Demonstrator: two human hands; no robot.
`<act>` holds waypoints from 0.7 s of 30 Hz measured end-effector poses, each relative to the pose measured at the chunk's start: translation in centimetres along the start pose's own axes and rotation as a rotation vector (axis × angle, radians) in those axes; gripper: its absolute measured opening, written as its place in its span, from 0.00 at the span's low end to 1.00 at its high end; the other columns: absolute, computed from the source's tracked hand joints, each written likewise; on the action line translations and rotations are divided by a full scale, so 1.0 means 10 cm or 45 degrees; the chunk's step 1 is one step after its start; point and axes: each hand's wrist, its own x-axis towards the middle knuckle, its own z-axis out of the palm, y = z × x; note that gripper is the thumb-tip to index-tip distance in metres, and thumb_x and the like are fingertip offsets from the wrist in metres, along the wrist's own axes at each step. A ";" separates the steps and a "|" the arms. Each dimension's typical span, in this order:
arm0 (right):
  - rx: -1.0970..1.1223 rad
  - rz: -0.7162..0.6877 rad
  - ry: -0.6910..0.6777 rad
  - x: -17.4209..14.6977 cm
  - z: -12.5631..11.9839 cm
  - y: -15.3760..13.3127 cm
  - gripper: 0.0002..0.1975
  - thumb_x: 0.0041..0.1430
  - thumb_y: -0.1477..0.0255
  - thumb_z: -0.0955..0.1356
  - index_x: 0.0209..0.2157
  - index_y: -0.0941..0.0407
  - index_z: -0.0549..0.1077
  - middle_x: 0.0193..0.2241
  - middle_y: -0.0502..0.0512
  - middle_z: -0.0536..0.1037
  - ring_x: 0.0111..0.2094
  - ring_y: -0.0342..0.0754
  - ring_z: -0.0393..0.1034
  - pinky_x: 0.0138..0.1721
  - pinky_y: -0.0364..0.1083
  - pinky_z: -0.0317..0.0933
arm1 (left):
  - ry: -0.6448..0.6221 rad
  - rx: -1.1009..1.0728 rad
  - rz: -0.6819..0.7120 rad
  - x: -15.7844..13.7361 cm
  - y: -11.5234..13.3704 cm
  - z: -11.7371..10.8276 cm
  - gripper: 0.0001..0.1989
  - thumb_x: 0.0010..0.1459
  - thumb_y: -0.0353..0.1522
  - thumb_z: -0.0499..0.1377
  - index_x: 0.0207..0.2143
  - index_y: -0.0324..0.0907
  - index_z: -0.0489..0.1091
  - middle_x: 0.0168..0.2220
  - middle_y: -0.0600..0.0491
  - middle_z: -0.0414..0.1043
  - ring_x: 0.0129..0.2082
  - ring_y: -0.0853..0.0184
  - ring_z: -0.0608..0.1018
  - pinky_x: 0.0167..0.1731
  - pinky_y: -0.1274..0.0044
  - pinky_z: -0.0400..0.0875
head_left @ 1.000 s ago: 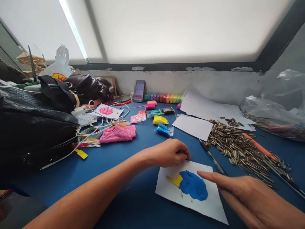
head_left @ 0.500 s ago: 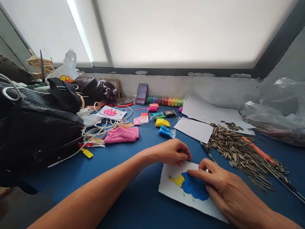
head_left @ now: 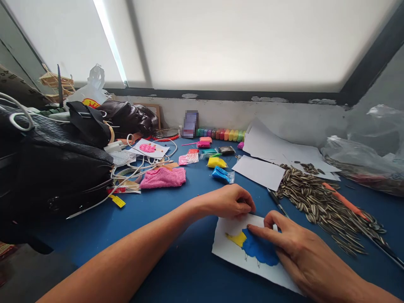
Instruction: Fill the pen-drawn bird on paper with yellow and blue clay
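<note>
- Looking down from the head camera, a white paper card (head_left: 227, 248) lies on the blue table (head_left: 176, 273), near the person and right of centre.
- On the card sits a flat blue clay patch (head_left: 260, 250) with a small yellow clay piece (head_left: 236, 239) touching its left side.
- The card's long axis runs from near right to far left, tilted against the table edge; the yellow end points left.
- The left hand (head_left: 229, 201) rests on the card's far edge, fingers curled and pressed together; whether they pinch the paper cannot be told.
- The right hand (head_left: 296, 248) lies over the blue clay, fingers loosely spread, the forefinger tip pressing the top of the patch.
- A heap of sunflower seeds (head_left: 315, 198) lies to the right, with an orange pen (head_left: 344, 201) on it.
- Farther off: a pink cloth (head_left: 164, 177), clay packets (head_left: 217, 162), and a black bag (head_left: 47, 168) at left.
- A plastic bag (head_left: 90, 94) at far left shows red and yellow print, too partial to read.
</note>
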 end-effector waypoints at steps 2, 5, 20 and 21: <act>-0.021 -0.041 0.020 -0.01 0.00 0.01 0.22 0.60 0.81 0.56 0.47 0.50 0.73 0.36 0.55 0.68 0.29 0.44 0.69 0.28 0.42 0.64 | 0.001 0.007 -0.007 0.00 0.01 0.00 0.12 0.55 0.25 0.53 0.39 0.34 0.73 0.25 0.55 0.68 0.24 0.73 0.71 0.27 0.82 0.67; -0.046 -0.128 0.121 -0.04 -0.02 0.00 0.23 0.59 0.82 0.55 0.47 0.51 0.72 0.35 0.55 0.68 0.26 0.43 0.68 0.25 0.42 0.63 | 0.003 0.016 -0.014 -0.01 0.02 0.00 0.12 0.55 0.25 0.53 0.40 0.34 0.73 0.25 0.55 0.69 0.24 0.74 0.71 0.27 0.82 0.67; -0.206 -0.443 0.257 -0.09 -0.02 -0.14 0.18 0.61 0.79 0.59 0.48 0.58 0.73 0.29 0.56 0.70 0.25 0.45 0.67 0.25 0.42 0.61 | 0.009 0.061 0.004 0.00 0.00 0.00 0.12 0.56 0.26 0.54 0.41 0.34 0.74 0.25 0.55 0.70 0.25 0.74 0.72 0.28 0.83 0.67; -0.202 -0.447 0.276 -0.09 -0.02 -0.14 0.18 0.61 0.80 0.59 0.48 0.58 0.73 0.28 0.55 0.70 0.24 0.44 0.67 0.24 0.42 0.61 | 0.012 0.071 0.012 0.00 -0.01 0.00 0.12 0.56 0.26 0.54 0.41 0.34 0.74 0.25 0.55 0.70 0.25 0.74 0.72 0.29 0.83 0.67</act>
